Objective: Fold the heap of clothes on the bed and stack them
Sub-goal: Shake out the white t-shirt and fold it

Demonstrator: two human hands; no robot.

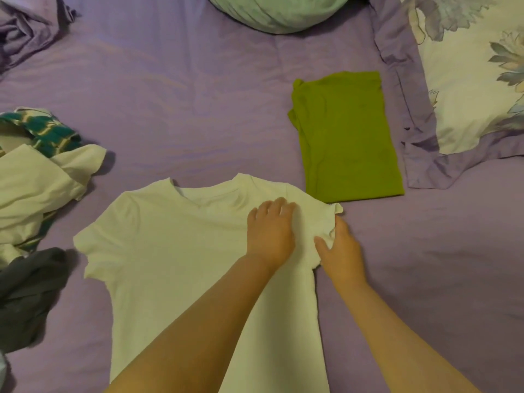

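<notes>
White tee (pixel 175 256) spread flat on bed (pixel 184 114). Left hand (pixel 270 231) pressing flat near its right shoulder, right hand (pixel 341 248) pinching its sleeve. Folded green shirt (pixel 347 137) just beyond tee; heap (pixel 37 177) left of tee.

We have a white T-shirt (pixel 175 251) spread flat on the purple sheet (pixel 184 109), neckline away from us, its right sleeve bunched up. Just beyond that sleeve lies a green garment (pixel 346 134) folded into a neat rectangle. At the left edge we see the unfolded heap (pixel 37 177): crumpled white cloth, a teal-patterned piece and a dark grey one.
</notes>
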